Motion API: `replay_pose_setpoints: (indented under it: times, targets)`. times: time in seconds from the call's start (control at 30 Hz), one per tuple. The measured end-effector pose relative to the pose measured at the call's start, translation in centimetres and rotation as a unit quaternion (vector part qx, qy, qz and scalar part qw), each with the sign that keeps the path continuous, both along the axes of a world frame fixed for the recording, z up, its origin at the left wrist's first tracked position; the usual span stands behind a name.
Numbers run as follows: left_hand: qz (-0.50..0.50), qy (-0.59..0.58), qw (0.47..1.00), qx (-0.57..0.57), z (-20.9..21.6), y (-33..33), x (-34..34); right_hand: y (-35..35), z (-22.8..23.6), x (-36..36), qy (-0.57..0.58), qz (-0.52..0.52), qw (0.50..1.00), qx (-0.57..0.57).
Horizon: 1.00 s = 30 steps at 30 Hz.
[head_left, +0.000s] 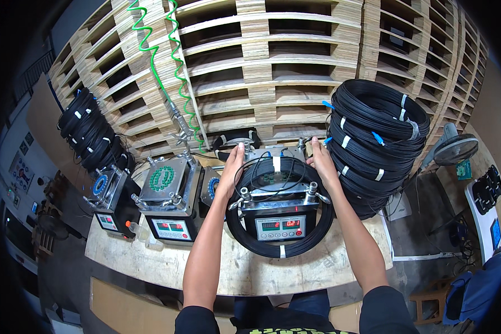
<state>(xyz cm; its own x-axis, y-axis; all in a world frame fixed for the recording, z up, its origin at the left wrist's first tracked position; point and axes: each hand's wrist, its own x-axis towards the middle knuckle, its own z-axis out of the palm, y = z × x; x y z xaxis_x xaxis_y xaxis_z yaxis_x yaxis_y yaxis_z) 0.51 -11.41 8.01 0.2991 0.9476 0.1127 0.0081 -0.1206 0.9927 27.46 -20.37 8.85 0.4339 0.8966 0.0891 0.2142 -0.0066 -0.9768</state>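
A polishing machine (281,225) with a metal top and a red-lit display stands in front of me on the bench. A black cable coil (282,250) lies around it, its upper part across the machine's top plate. Blue-tipped cable ends run to the plate's far side. My left hand (234,170) is beside the far left corner knob, with its fingers stretched forward. At the far right corner, my right hand (322,161) is beside another knob, its fingers apart. I cannot make out anything held in either hand. My palms and some fingers are turned out of sight.
A tall stack of black cable coils (367,161) stands close on the right, another stack (89,133) at far left. Two similar machines, one nearer (167,195) and one farther left (108,195), share the wooden bench (150,267). Green spiral hoses (150,47) hang before wooden pallets (256,72).
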Motion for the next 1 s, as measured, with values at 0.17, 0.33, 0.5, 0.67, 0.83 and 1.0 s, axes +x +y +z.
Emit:
replay_pose_setpoints:
  times: [0.17,0.33,0.5,0.67,0.83,1.0]
  targets:
    - [0.009,-0.021,1.0,-0.013,0.0,0.1,0.2,-0.1,0.3,0.4,-0.007,0.02,0.998,-0.051]
    - [0.019,-0.011,1.0,-0.02,0.5,-0.3,0.0,-0.1,0.0,0.4,0.083,0.049,0.995,-0.03]
    - [0.026,-0.004,0.999,-0.029,1.1,-1.0,0.0,-0.6,0.3,0.3,0.117,0.029,0.992,-0.036]
    - [0.015,0.021,0.999,-0.019,1.1,-1.0,0.0,-0.3,-0.3,0.6,0.121,0.014,0.992,-0.029]
    - [0.008,0.025,0.999,0.022,0.2,-0.1,0.1,0.2,-1.1,1.2,0.036,0.038,0.998,-0.025]
    - [0.009,-0.012,0.999,-0.029,0.4,-0.3,-0.2,-0.2,-0.4,0.5,0.109,0.06,0.992,-0.03]
